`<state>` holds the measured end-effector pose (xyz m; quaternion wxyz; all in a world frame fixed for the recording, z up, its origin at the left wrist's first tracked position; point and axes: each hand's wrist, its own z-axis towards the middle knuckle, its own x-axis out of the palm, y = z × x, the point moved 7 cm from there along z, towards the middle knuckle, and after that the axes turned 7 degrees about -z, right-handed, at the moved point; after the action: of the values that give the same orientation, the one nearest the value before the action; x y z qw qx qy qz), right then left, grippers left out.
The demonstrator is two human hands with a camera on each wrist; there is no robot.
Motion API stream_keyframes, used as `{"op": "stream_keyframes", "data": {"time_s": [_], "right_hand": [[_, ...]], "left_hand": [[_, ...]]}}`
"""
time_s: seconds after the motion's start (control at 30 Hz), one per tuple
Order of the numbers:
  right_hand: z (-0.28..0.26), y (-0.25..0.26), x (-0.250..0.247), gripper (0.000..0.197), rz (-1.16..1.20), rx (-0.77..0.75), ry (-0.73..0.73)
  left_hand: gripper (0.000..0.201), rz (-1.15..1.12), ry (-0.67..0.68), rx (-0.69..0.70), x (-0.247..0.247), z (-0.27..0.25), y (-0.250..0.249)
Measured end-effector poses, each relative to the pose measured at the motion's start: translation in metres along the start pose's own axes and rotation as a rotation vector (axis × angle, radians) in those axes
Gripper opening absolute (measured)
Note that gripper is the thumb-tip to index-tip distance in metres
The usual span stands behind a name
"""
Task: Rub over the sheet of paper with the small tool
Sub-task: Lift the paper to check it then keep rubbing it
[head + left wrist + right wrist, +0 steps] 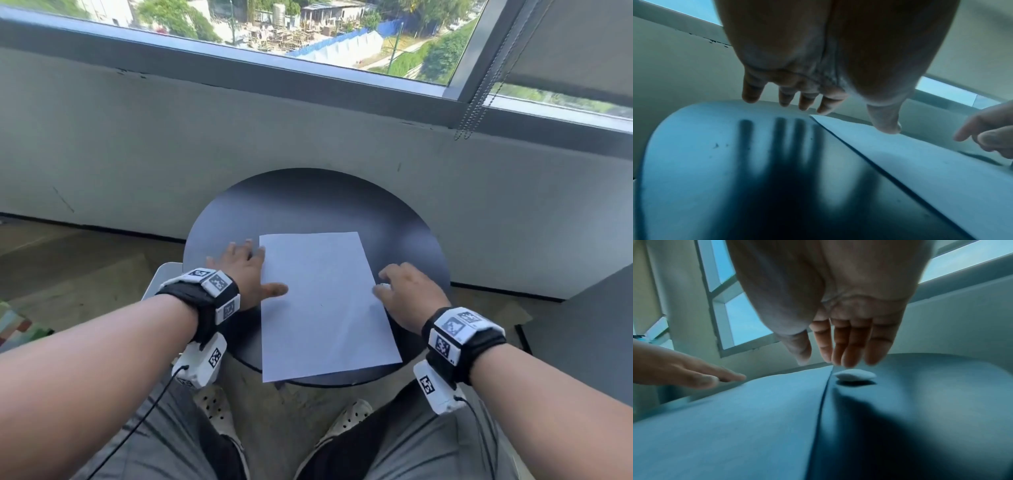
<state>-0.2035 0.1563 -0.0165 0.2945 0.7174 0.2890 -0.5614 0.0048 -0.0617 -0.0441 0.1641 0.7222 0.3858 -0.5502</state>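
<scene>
A white sheet of paper point(325, 305) lies on the round dark table point(308, 202), its near corner hanging over the front rim. My left hand point(248, 270) rests flat at the sheet's left edge, fingers spread on the table and thumb point(887, 121) on the paper point(920, 162). A small white flat tool point(855, 374) lies on the table just right of the paper's point(735, 426) right edge. My right hand point(404, 291) hovers over it with straight fingers point(849, 347) pointing down, just above the tool and holding nothing. In the head view the tool point(385, 286) barely shows under the fingers.
The table stands against a grey wall point(137, 144) under a window point(274, 31). A bead chain point(474, 109) hangs at the right. My knees and shoes point(346, 425) are below the table's front rim. A white seat edge point(161, 277) shows at the left.
</scene>
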Motion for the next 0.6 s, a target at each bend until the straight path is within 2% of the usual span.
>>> {"op": "stream_keyframes", "data": {"time_s": [0.07, 0.17, 0.23, 0.3, 0.37, 0.47, 0.57, 0.6], "right_hand": [[-0.006, 0.015, 0.011, 0.037, -0.022, -0.023, 0.112], [-0.012, 0.023, 0.022, 0.041, -0.065, -0.038, 0.183], [-0.013, 0.023, 0.022, 0.042, -0.054, -0.059, 0.178], [-0.011, 0.02, 0.019, 0.048, -0.006, -0.056, 0.175], [-0.003, 0.015, 0.007, 0.057, 0.126, -0.018, 0.113], [0.011, -0.002, -0.02, 0.066, 0.445, 0.13, -0.028], [0.015, -0.002, -0.037, 0.03, 0.874, 0.163, -0.016], [0.014, 0.002, -0.045, 0.027, 0.968, 0.126, -0.012]], "left_hand": [[0.094, 0.053, -0.002, 0.003, 0.005, 0.003, -0.003], [0.05, -0.029, -0.043, 0.084, 0.005, 0.001, -0.015], [0.036, -0.206, -0.075, 0.127, -0.004, 0.0, -0.023], [0.03, -0.505, -0.13, 0.102, -0.017, -0.002, -0.019], [0.028, -0.886, -0.148, 0.094, -0.025, -0.003, -0.012], [0.029, -1.456, -0.074, 0.199, -0.039, -0.018, -0.019], [0.03, -1.691, -0.054, 0.281, -0.065, -0.036, -0.026], [0.034, -1.714, -0.073, 0.307, -0.075, -0.042, -0.027]]}}
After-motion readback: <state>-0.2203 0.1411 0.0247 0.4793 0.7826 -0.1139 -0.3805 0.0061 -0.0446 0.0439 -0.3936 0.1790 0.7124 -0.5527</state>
